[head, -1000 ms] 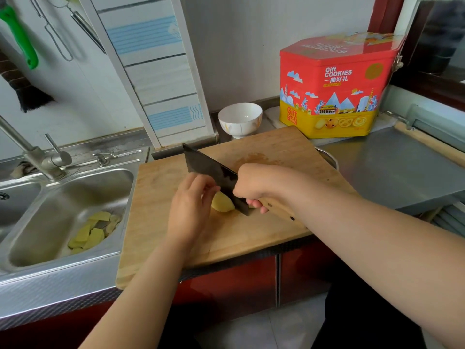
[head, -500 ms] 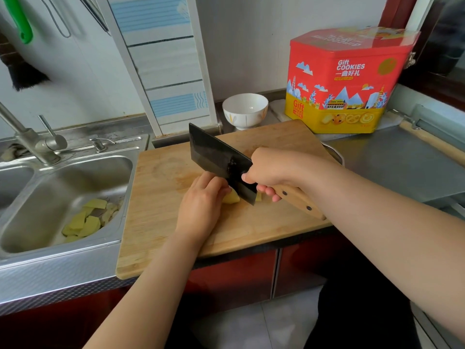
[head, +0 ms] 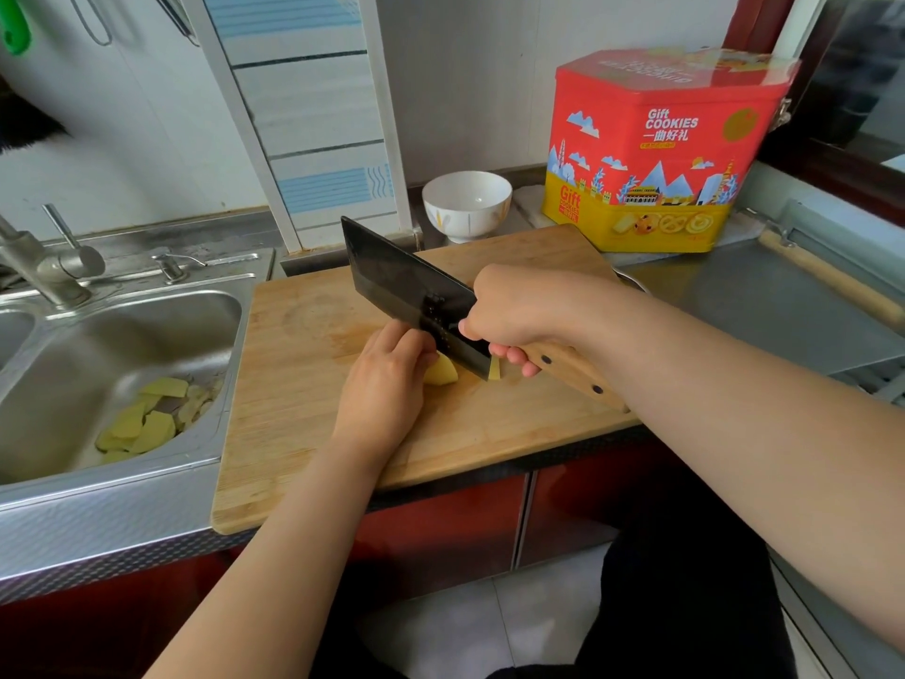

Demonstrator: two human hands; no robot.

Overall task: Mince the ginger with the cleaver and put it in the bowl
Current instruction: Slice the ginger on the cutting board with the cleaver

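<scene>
Ginger (head: 440, 372) lies near the middle of the cutting board (head: 303, 433), a pale yellow chunk with one thin slice (head: 494, 369) just right of the blade. The board's near edge overhangs the tabletop (head: 764, 306) front, and bare wood runs between that edge and the ginger. The left hand (head: 384, 384) rests over the chunk, its fingers curled down onto it. The right hand (head: 519, 313) is wrapped round the wooden handle of the cleaver (head: 406, 286), whose dark blade stands between chunk and slice, tip pointing toward the board's far left corner. Left of the board, touching its edge, a steel sink (head: 230, 365) holds peelings (head: 147, 419). Past the far edge stands a white bowl (head: 465, 203), empty, with a red cookie tin (head: 661, 149) beside it at the far right.
</scene>
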